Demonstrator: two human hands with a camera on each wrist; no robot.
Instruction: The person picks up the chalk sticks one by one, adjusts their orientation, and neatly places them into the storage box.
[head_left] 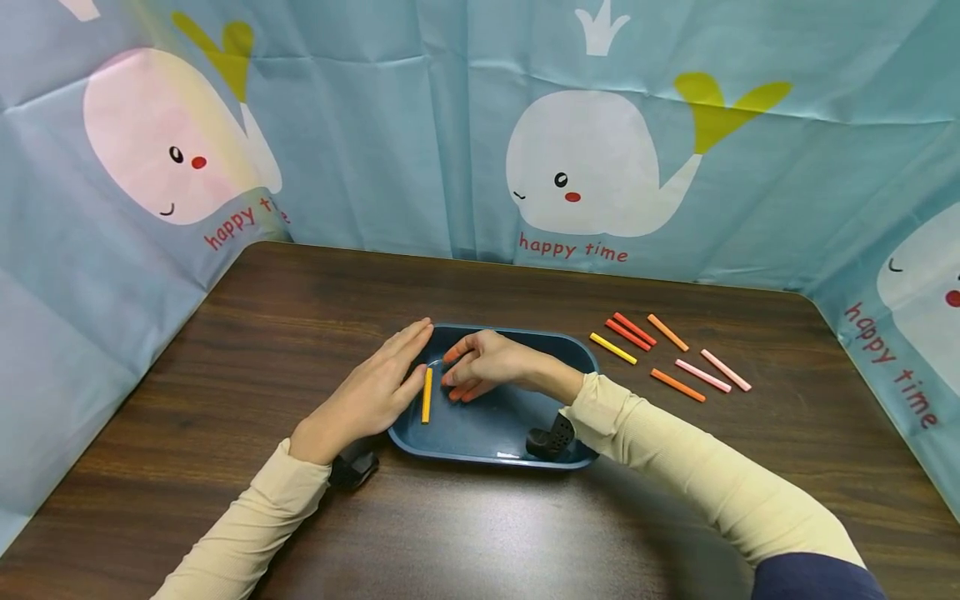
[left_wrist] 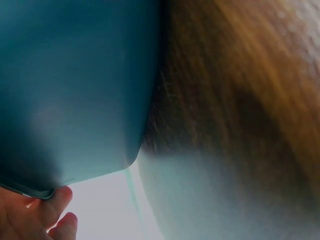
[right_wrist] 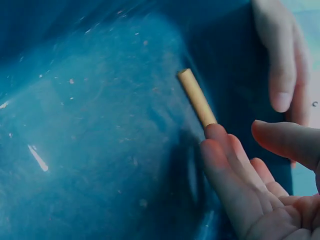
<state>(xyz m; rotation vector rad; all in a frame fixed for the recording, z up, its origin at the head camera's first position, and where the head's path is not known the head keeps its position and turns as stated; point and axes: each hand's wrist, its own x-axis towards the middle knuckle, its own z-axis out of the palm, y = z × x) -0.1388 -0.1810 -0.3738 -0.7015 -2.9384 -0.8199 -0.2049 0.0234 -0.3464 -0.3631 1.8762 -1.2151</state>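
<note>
A single yellow-orange stick (head_left: 427,396), like a thin chalk or clay rod, lies inside the blue plastic tray (head_left: 480,457) along its left end. My left hand (head_left: 375,387) rests on the tray's left rim with fingers extended. In the left wrist view, its fingertips (left_wrist: 62,197) touch the rim from outside. Over the tray's left half hovers my right hand (head_left: 491,367), thumb and fingers apart. The right wrist view puts its fingertips (right_wrist: 215,132) right by one end of the stick (right_wrist: 197,97), with nothing pinched; contact is unclear.
Right of the tray, several loose sticks lie on the dark wooden table (head_left: 300,317): a yellow stick (head_left: 613,348), red sticks (head_left: 628,334), orange sticks (head_left: 678,385) and pink sticks (head_left: 702,376). A blue whale-print curtain (head_left: 390,150) encloses the table's back and sides.
</note>
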